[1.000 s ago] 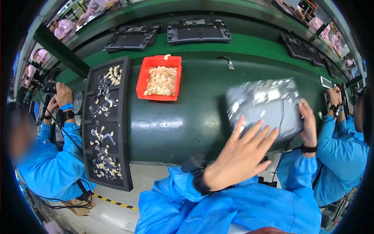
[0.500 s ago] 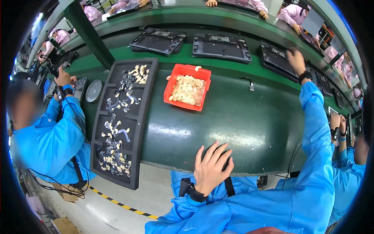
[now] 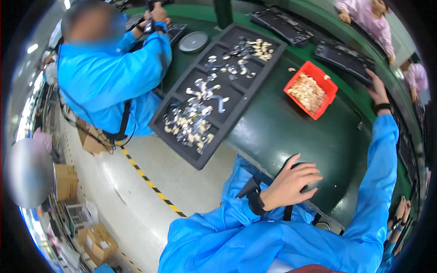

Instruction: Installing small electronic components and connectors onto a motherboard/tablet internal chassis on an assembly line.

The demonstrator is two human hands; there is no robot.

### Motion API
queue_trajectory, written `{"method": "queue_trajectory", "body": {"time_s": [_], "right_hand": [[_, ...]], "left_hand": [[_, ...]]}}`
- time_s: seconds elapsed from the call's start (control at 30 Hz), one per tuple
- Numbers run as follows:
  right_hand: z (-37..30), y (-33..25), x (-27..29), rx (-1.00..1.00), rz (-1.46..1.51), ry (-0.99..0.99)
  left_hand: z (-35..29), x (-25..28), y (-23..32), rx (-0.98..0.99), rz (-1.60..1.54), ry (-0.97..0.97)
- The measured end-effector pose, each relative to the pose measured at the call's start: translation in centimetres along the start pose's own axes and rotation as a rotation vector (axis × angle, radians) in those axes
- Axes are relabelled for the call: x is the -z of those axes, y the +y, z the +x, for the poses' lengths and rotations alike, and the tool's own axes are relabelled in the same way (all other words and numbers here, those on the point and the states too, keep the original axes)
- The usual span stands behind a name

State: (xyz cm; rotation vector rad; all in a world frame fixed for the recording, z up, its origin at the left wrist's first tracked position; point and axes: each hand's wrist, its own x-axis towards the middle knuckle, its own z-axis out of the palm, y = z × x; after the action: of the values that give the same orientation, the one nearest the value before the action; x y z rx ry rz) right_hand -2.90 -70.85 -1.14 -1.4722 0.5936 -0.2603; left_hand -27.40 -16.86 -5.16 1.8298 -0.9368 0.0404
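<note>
My right hand [image 3: 378,91] reaches out to the far right, its fingers at the right end of a dark, flat device housing [image 3: 344,61] with electronic parts showing on it. The fingers are bent against its edge; some fingertips are hidden. Over the table's near edge is my left hand [image 3: 293,183], with its fingers spread and nothing in them. A red bin [image 3: 328,88] holds a heap of small cream-coloured pieces [image 3: 307,92] and stands between my hands and the row of housings. One loose cream piece [image 3: 292,69] lies beside it.
To the left, a long black compartment tray [image 3: 218,129] holds small cables and pieces and overhangs the green table [image 3: 255,132]. A round grey dish [image 3: 193,42] sits behind it. A co-worker in blue [image 3: 109,68] is at the left. Another housing [image 3: 282,25] lies farther back.
The view has swung to the right, so everything appears turned and shifted. My right hand has come from the right-hand housing to the end of the middle one. My left hand remains spread.
</note>
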Motion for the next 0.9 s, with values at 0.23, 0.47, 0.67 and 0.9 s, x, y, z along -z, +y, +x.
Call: {"method": "queue_trajectory", "body": {"time_s": [0.23, 0.47, 0.67, 0.9], "right_hand": [[-18.5, -3.3, 8.8, 0.532, -0.389, -0.048], [-41.0, 5.0, 15.3, 0.112, -0.222, 0.357], [-47.3, 12.0, 9.3, -0.069, 0.051, 0.276], [-46.1, 13.1, 8.4, 0.068, -0.499, 0.281]], "left_hand": [[3.0, 18.8, -3.1, 0.258, 0.484, 0.207], [6.4, 26.5, -12.9, 0.503, 0.86, 0.257], [7.2, 26.7, -15.2, 0.26, 0.954, 0.126], [8.0, 29.7, -14.9, 0.112, 0.995, -0.102]]}}
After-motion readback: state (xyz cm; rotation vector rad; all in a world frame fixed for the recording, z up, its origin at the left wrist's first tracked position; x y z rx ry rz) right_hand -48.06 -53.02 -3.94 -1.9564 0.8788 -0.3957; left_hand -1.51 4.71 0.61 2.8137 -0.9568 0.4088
